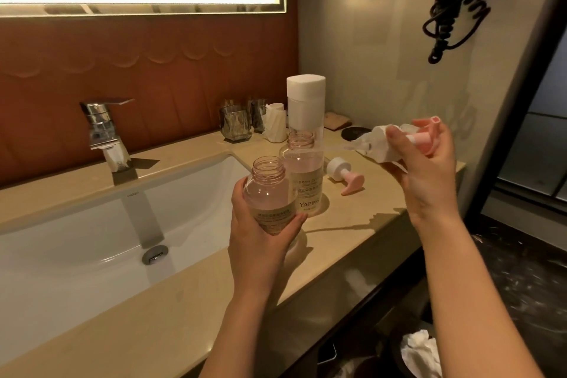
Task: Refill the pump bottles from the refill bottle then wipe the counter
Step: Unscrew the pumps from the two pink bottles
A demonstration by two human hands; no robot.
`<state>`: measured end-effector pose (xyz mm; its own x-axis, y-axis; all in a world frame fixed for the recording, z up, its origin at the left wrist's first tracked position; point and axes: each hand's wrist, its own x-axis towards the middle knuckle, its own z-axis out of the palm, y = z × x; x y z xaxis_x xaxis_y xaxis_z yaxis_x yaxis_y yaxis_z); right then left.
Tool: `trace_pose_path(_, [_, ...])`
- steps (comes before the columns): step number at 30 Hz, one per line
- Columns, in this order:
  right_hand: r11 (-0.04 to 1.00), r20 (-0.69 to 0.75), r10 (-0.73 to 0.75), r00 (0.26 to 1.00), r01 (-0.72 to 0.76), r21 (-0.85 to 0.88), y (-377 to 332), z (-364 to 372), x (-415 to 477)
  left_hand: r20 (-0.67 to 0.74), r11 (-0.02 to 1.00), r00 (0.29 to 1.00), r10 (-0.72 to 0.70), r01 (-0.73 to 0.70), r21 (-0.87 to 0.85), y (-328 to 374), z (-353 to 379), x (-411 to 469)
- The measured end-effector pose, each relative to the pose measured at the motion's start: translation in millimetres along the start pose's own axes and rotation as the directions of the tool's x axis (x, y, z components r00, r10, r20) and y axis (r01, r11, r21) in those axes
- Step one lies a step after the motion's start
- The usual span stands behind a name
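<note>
Left hand (260, 233) grips the uncapped pump bottle (268, 193), probably light and slippery, round its labelled waist, while right hand (429, 175) pinches a pink pump head (425, 139).

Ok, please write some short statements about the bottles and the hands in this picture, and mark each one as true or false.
1. The left hand holds a pump bottle whose neck is open. True.
2. The refill bottle has its white cap off. False: the cap is on.
3. A pump head lies on the counter. True.
4. The right hand is empty. False: it grips a second pump head, with something white around it, perhaps tissue.
5. The other pump bottle lies on its side. False: it stands upright on the counter, in front of the refill bottle.
</note>
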<state>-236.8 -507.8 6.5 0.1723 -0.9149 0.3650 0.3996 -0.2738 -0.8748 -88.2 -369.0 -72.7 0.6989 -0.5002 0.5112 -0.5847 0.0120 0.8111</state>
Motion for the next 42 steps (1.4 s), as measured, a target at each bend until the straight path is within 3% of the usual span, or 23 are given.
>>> trace_pose_path(6, [0.993, -0.246, 0.061, 0.967, -0.034, 0.112, 35.9, -13.1, 2.8, 0.065, 0.998, 0.998, 0.016, -0.011, -0.068, 1.6, -1.3, 1.3])
trace_pose_path(9, [0.999, -0.376, 0.005, 0.926, 0.015, 0.049, 56.1, -14.8, 9.9, 0.111, 0.996, 0.994, 0.025, -0.015, -0.086, 2.0, -0.3, 2.7])
trace_pose_path(12, [0.991, -0.447, -0.109, 0.888, 0.061, -0.122, 70.8, -16.0, 19.5, 0.139, 0.995, 0.990, 0.030, -0.016, -0.097, 4.6, -0.2, 2.4])
trace_pose_path(16, [0.946, -0.375, -0.160, 0.913, 0.034, -0.321, 82.4, -13.8, 41.3, 0.145, 0.993, 0.989, 0.030, -0.012, -0.122, 8.2, -2.5, 2.1])
trace_pose_path(22, [0.788, -0.188, -0.130, 0.973, -0.014, -0.616, 93.7, -3.3, 65.3, 0.158, 0.993, 0.987, 0.026, -0.008, -0.117, 7.6, -3.3, 1.0])
trace_pose_path(28, [0.666, -0.157, -0.060, 0.986, -0.078, -0.742, 106.9, 0.2, 79.4, 0.163, 0.990, 0.986, 0.031, -0.007, -0.143, 6.9, -3.4, 2.1])
trace_pose_path(34, [0.493, 0.003, -0.011, 1.000, 0.008, -0.870, 113.0, -7.2, 87.9, 0.158, 0.989, 0.987, 0.033, -0.010, -0.147, 5.8, -3.2, 2.4])
trace_pose_path(39, [0.493, 0.119, 0.078, 0.990, 0.066, -0.868, 111.0, -11.4, 89.4, 0.156, 0.990, 0.987, 0.036, -0.013, -0.142, 4.2, -2.8, 2.8])
trace_pose_path(42, [0.572, 0.113, 0.059, 0.992, 0.059, -0.818, 103.7, -9.2, 90.1, 0.157, 0.989, 0.987, 0.034, -0.011, -0.145, 4.9, -3.3, 2.5])
